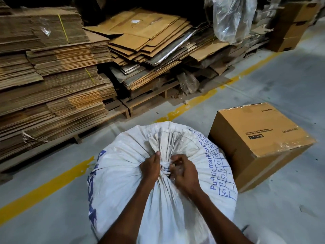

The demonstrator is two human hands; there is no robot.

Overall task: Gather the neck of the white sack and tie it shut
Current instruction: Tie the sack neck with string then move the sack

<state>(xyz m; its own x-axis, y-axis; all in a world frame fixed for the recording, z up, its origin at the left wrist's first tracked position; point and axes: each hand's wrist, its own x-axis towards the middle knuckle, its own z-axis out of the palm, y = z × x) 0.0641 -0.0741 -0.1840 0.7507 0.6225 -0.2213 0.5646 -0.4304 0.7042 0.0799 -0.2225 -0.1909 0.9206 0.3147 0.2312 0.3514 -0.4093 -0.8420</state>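
Note:
A full white woven sack (123, 182) with blue print stands on the grey floor in front of me. Its neck (167, 143) is bunched into pleats that fan out above a band of white tie (165, 166) wound around it. My left hand (152, 167) grips the gathered neck from the left, thumb up along the pleats. Against the neck's right side, my right hand (184, 170) has its fingers curled at the tie; its fingertips are blurred.
A taped cardboard box (260, 143) sits just right of the sack. Stacks of flattened cardboard (52, 81) on wooden pallets fill the left and back. A yellow floor line (52, 184) runs diagonally behind the sack. A clear plastic bag (232, 18) hangs at the top right.

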